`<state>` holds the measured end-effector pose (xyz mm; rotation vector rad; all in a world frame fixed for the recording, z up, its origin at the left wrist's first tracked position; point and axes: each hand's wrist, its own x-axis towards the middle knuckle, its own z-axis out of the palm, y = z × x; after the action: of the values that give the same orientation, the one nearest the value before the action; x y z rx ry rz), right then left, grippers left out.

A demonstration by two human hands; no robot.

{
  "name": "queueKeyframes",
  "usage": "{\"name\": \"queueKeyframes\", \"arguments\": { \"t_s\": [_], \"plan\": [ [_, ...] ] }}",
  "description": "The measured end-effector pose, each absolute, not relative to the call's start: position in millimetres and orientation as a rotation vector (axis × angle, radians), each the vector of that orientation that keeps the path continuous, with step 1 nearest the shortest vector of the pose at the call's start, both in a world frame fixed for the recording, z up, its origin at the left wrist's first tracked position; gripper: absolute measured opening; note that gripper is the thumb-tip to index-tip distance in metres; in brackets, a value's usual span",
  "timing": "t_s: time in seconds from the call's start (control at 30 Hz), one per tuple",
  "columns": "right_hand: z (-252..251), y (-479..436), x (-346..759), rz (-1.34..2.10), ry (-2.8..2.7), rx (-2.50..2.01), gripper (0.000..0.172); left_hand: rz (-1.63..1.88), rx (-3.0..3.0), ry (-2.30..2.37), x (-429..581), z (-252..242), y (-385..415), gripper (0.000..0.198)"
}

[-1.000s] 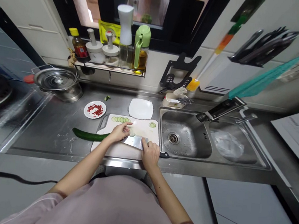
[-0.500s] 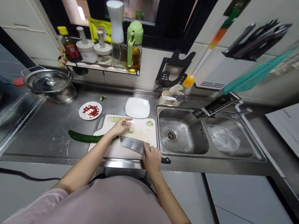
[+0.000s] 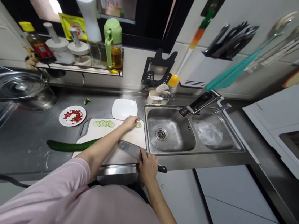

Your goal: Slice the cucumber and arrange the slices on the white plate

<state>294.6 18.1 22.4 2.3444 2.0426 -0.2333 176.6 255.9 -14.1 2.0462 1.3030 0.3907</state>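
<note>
My right hand [image 3: 148, 166] is closed on the handle of a broad-bladed kitchen knife [image 3: 128, 148], its blade lying low over the near part of the white cutting board [image 3: 132, 137]. My left hand [image 3: 131, 123] is at the board's far right, fingers bent together beside a few cucumber slices [image 3: 138, 125]; whatever they hold is hidden. A row of overlapping cucumber slices [image 3: 104, 123] lies along the board's far left. The long dark green cucumber [image 3: 63, 146] rests across the board's left edge, its right end hidden behind my left forearm.
Behind the board sits a white square plate [image 3: 124, 109]. To the left are a round plate [image 3: 65, 120] with chopped red pieces, green scraps [image 3: 87, 101] and a lidded steel pot [image 3: 36, 100]. A double sink [image 3: 170, 149] adjoins on the right. One small green slice [image 3: 162, 186] lies below the counter.
My left hand has moved right across the board to the slices at its far right. Pale slices that lay under its fingers no longer show there. The knife stays in my right hand.
</note>
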Motion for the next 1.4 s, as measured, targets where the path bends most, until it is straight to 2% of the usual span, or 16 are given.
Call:
{"name": "queueKeyframes", "arguments": {
  "t_s": [0.23,0.37,0.5,0.7,0.83,1.0,1.17,1.4],
  "plan": [
    [20.4,16.8,300.7,-0.287,2.015,2.373,0.048,0.177,2.262,1.389,172.5,-16.7,253.8,0.037],
    [21.6,19.5,302.5,-0.312,2.020,2.362,0.046,0.190,2.278,1.350,176.6,-20.9,253.3,0.023],
    [21.7,18.6,303.2,-0.314,2.007,2.368,0.046,0.324,2.231,1.316,183.6,-23.9,252.5,0.015],
    [26.5,14.1,303.7,-0.380,1.983,2.372,0.046,0.500,1.946,1.314,171.4,-11.2,253.5,0.015],
    [27.3,17.2,300.5,-0.471,1.965,2.392,0.042,0.845,1.708,1.433,134.8,12.0,242.8,0.018],
    [24.1,32.9,282.6,-0.737,2.081,2.403,0.034,1.223,1.500,1.695,72.3,25.4,193.1,0.028],
    [30.0,52.0,248.0,-0.923,2.070,2.252,0.028,1.126,1.691,1.877,13.5,10.4,134.3,0.026],
    [42.0,69.5,199.2,-1.001,2.173,2.057,0.029,0.825,2.046,1.591,-17.2,-3.2,104.3,0.023]
  ]
}}
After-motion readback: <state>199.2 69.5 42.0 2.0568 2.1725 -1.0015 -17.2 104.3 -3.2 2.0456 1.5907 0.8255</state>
